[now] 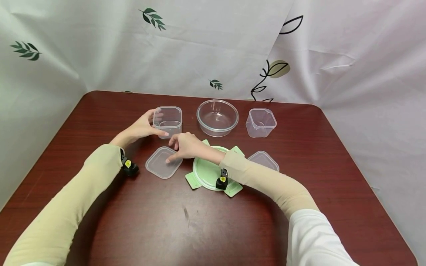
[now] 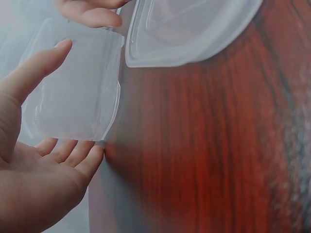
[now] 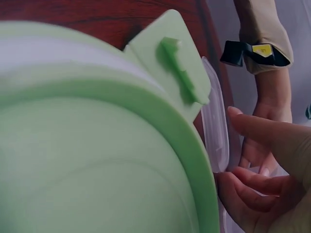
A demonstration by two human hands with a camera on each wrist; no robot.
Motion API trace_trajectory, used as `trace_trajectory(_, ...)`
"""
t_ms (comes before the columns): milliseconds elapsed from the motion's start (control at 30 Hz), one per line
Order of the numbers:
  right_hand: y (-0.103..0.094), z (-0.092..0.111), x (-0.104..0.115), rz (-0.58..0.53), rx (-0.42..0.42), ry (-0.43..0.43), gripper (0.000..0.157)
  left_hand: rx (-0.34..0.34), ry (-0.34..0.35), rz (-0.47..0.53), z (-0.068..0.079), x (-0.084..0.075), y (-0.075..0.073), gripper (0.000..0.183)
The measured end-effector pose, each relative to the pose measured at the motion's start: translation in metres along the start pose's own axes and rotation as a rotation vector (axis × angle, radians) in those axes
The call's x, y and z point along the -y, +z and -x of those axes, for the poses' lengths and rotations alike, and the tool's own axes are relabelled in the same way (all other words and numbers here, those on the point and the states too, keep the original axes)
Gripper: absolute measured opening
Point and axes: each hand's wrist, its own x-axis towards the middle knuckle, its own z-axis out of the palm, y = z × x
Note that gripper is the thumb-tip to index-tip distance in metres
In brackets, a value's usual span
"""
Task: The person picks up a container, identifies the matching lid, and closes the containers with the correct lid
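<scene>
My left hand (image 1: 141,125) is wrapped about a clear square plastic container (image 1: 172,129) at the back left of the table. The thumb lies along its near side and the fingers reach round its far left side. In the left wrist view the container (image 2: 73,87) sits between thumb and fingers. My right hand (image 1: 188,145) hovers over a translucent square lid (image 1: 161,168), its thumb and bent fingers apart. In the right wrist view this hand (image 3: 272,179) shows just beside the lid's edge (image 3: 216,116).
A round glass bowl (image 1: 217,125) and a smaller square container (image 1: 261,127) stand along the back. Under my right forearm lies a round green lid (image 1: 208,171) with flaps. Another translucent lid (image 1: 264,160) lies right of it. A patterned cloth (image 1: 199,48) hangs behind the table (image 1: 199,229).
</scene>
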Motion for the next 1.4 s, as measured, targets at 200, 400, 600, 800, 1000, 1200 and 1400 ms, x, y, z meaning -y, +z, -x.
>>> trace_trajectory(200, 0.003, 0.001, 0.002, 0.030, 0.024, 0.010, 0.053, -0.019, 0.002, -0.015, -0.001, 0.002, 0.004, 0.094)
trace_trajectory(400, 0.002, 0.002, 0.004, 0.039, 0.044, 0.029, 0.050, -0.044, 0.001, -0.023, -0.002, 0.004, 0.007, 0.090)
trace_trajectory(600, 0.000, 0.003, 0.004, 0.040, 0.053, 0.050, 0.049, -0.054, 0.005, -0.032, -0.002, 0.006, 0.006, 0.090)
trace_trajectory(800, -0.004, 0.006, 0.004, 0.042, 0.038, 0.067, 0.046, -0.049, 0.012, -0.048, -0.001, 0.009, 0.006, 0.090)
trace_trajectory(1000, -0.012, 0.009, 0.004, -0.014, 0.022, 0.066, 0.036, -0.046, 0.022, -0.010, 0.000, 0.006, 0.006, 0.091)
trace_trajectory(1200, -0.022, 0.011, -0.001, -0.087, 0.041, 0.068, 0.028, -0.044, 0.033, 0.032, 0.001, 0.004, 0.006, 0.093)
trace_trajectory(1400, -0.029, 0.015, -0.006, -0.111, 0.031, 0.043, 0.027, -0.044, 0.034, 0.026, 0.000, 0.003, 0.006, 0.095)
